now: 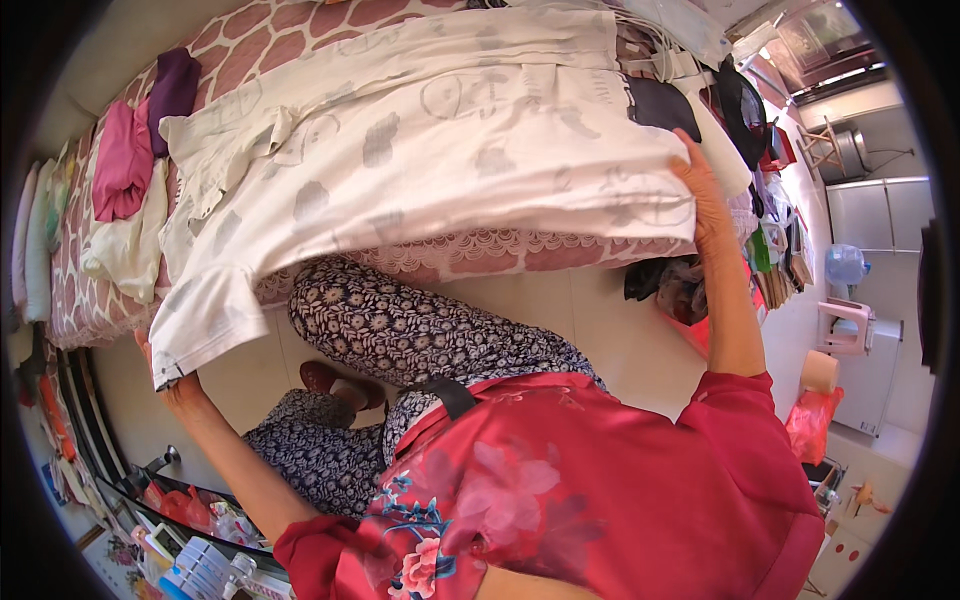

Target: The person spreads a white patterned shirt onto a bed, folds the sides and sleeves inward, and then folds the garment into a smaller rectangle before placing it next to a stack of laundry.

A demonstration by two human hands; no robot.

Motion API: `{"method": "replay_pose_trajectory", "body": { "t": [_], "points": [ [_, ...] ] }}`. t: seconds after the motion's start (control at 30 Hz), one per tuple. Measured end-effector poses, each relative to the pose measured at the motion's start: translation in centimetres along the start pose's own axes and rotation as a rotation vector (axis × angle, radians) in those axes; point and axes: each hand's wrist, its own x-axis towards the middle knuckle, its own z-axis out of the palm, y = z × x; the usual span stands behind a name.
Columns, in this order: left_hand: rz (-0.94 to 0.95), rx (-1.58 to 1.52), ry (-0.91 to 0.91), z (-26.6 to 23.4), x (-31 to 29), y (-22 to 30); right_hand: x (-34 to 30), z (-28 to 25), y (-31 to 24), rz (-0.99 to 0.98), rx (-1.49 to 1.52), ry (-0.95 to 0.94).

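A long white short-sleeved dress [440, 150] with grey leaf-like prints lies stretched across the bed in front of me. At the lower left, my left hand [175, 382] is closed on the end of its sleeve, which hangs past the bed's near edge. My right hand [703, 185] grips the hem corner at the right, with the fingers bent over the fabric. Between my hands, the near side of the dress sags a little over the bed's lace trim [480, 250]. Cloth hides parts of the left fingers.
On the bed [270, 45], a pink garment [122, 165], a purple one [175, 95] and a cream cloth [135, 250] lie at the left. Dark items and bags crowd its right end. A black-rimmed table [235, 545] with boxes and bottles stands lower left; a pink stool [848, 325] is far right.
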Motion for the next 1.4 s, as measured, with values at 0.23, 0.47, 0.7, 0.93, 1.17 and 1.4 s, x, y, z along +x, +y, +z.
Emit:
{"method": "replay_pose_trajectory", "body": {
  "t": [0.23,0.47,0.7,0.93,1.17,1.4],
  "points": [
    [-0.067,-0.203,0.015,-1.8,1.0,0.6,-0.6,0.5,0.1,-0.013,0.173,-0.052],
    [-0.115,-0.030,-0.084,-4.6,2.1,1.3,-1.9,0.0,0.5,-0.036,0.107,-0.048],
    [0.135,0.485,0.432,6.8,-2.3,-5.7,-5.5,-0.2,2.1,0.047,0.177,-0.054],
    [0.923,1.644,-0.047,19.1,-7.0,-18.1,-6.6,1.1,2.5,0.024,0.245,-0.046],
    [0.337,1.436,-0.973,27.7,-10.8,-34.3,-6.9,3.8,0.7,-0.012,0.272,-0.169],
    [0.426,1.333,-1.057,30.7,-10.7,-42.3,-6.7,5.3,0.1,-0.038,0.194,-0.201]
  ]
}}
